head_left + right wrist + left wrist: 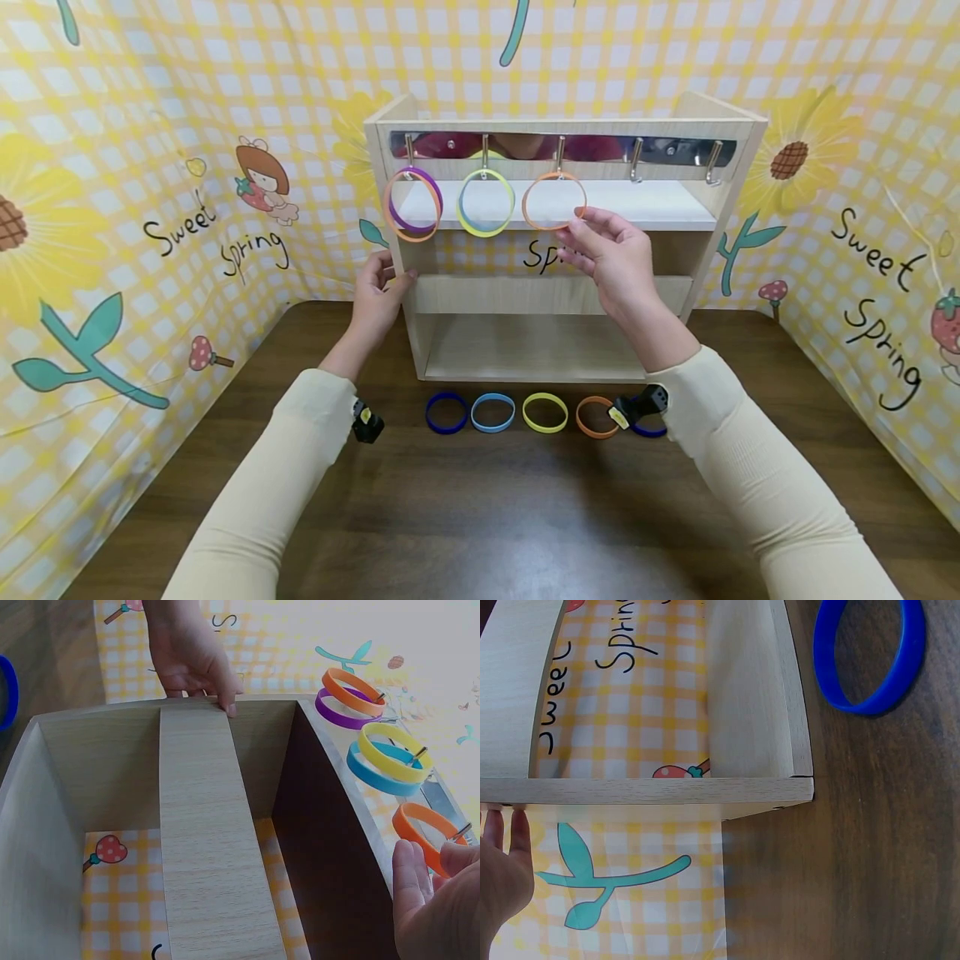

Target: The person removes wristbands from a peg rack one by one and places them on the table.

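My right hand pinches the lower right rim of an orange wristband between thumb and index finger. That band hangs around the middle hook of the metal rail; the hook's tip passes through it in the right wrist view. My left hand grips the left side panel of the wooden shelf, thumb at the front edge and fingers along the outside. Left of the held band, a yellow wristband and a light blue wristband share one hook; an orange wristband and a purple wristband share the leftmost.
Two hooks on the right carry no bands. On the brown table, a row before the shelf holds dark blue, light blue, yellow and orange bands, plus another dark blue band partly hidden by the right wrist camera.
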The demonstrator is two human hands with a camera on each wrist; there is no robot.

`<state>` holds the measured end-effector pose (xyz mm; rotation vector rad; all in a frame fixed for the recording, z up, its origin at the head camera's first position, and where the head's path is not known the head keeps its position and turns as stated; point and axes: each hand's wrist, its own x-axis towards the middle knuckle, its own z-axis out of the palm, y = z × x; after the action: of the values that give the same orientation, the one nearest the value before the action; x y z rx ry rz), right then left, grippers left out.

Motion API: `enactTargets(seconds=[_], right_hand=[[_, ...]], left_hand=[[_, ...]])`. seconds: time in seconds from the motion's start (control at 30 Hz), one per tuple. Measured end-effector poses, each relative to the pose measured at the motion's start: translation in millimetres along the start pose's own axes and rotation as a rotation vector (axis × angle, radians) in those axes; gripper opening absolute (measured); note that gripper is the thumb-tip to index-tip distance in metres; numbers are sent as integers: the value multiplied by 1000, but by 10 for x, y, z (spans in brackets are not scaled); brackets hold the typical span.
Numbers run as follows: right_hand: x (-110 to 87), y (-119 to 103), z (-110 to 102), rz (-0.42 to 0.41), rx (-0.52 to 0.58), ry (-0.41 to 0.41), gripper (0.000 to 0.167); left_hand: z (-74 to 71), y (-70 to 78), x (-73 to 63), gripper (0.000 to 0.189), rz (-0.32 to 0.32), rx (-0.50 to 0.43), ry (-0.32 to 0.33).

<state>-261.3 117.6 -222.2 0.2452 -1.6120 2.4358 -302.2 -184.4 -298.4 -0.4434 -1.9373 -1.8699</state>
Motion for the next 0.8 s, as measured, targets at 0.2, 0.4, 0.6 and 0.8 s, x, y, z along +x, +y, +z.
enactTargets(seconds=[0.2, 0.4, 0.6, 0.8], right_hand=[[4, -37, 13, -6, 57, 25, 30], [-3, -77, 11, -11, 108, 35, 36], [-40, -144, 12, -20, 135, 26, 35], [-83, -236, 10, -37, 178, 3, 29]], left_hand=[[2, 5, -8, 35, 0, 3, 3], [1, 4, -7, 41, 6, 11, -6], [-6, 6, -3, 41, 1, 17, -16], [-6, -6, 2, 39, -2, 20, -7]])
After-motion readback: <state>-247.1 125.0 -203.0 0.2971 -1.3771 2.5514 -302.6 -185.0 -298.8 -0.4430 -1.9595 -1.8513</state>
